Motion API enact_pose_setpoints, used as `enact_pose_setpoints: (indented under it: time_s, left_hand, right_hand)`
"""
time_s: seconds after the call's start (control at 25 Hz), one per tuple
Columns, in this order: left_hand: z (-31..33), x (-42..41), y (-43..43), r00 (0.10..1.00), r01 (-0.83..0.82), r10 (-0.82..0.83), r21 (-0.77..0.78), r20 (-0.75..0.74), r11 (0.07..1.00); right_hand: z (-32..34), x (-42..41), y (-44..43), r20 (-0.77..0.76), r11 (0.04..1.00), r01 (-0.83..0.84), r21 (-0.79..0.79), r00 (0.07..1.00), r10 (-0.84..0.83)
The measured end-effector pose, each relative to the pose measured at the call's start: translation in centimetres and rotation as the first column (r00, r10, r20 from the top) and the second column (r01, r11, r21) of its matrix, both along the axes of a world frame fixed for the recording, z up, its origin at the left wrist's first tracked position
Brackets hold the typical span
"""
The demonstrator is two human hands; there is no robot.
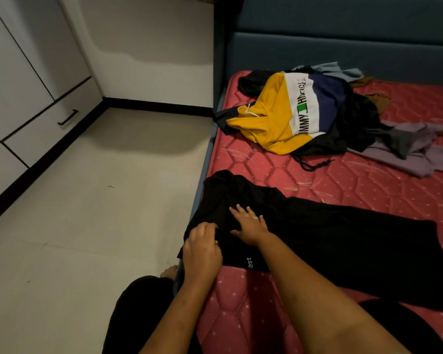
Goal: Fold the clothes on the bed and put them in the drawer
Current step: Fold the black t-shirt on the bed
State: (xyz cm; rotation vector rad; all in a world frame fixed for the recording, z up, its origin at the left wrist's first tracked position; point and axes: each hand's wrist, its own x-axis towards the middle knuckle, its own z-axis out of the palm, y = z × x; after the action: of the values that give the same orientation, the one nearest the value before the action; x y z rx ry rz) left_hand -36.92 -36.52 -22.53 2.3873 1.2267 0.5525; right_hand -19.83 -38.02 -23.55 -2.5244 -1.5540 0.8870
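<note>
Black garment (330,241) spread flat on red mattress (343,185), jumbled clothes pile (304,111) farther back, white drawer (44,123) closed

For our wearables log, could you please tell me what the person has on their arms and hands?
The left forearm and right forearm are bare as far as the frame shows: no sleeves, watch, bracelet or gloves. The right hand wears a thin pale ring on one finger; the left hand shows no jewellery.
</note>
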Motion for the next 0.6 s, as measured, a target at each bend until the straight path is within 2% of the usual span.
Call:
enact_pose_setpoints:
  time_s: [0.04,0.12,0.2,0.28,0.36,0.4,0.48,0.52,0.6]
  left_hand:
    - [-0.1,1.0,-0.7,0.997,0.072,-0.073,-0.075,-0.016,0.995]
    - [-1.0,2.0,-1.5,0.976,0.156,-0.189,-0.257,-0.112,0.954]
    - [-2.0,2.3,-1.5,0.920,0.169,-0.261,-0.305,-0.294,0.937]
    - [-1.8,3.1,-1.4,0.879,0.131,-0.270,-0.346,-0.393,0.929]
    - [-0.8,4.7,-1.3,0.855,0.048,-0.259,-0.427,-0.450,0.903]
    - [-0.3,5.7,-1.3,0.844,0.001,-0.245,-0.454,-0.477,0.891]
    - [0.7,7.7,-1.6,0.839,-0.035,-0.195,-0.409,-0.508,0.912]
    - [1.1,8.4,-1.9,0.844,0.003,-0.176,-0.323,-0.507,0.946]
    - [1.6,10.5,-3.0,0.863,0.174,-0.200,-0.100,-0.463,0.980]
  right_hand:
    - [-0.4,-0.2,-0.1,-0.076,0.999,-0.001,0.046,0.997,0.005]
    - [-0.2,0.3,-0.7,-0.203,0.956,0.088,0.280,0.979,-0.031]
    - [0.4,2.0,-1.6,-0.155,0.852,0.243,0.464,0.969,-0.192]
    - [0.5,4.0,-2.8,-0.021,0.838,0.335,0.431,0.932,-0.362]
    - [0.5,5.0,-3.2,0.035,0.935,0.273,0.227,0.957,-0.288]
    - [0.2,5.5,-3.3,-0.024,0.957,0.227,0.182,0.974,-0.226]
    - [0.0,6.3,-4.0,-0.229,0.942,0.240,0.234,0.955,-0.187]
    - [0.0,7.1,-4.6,-0.286,0.913,0.289,0.286,0.936,-0.206]
    - [0.2,9.7,-7.2,-0.238,0.846,0.390,0.363,0.917,-0.320]
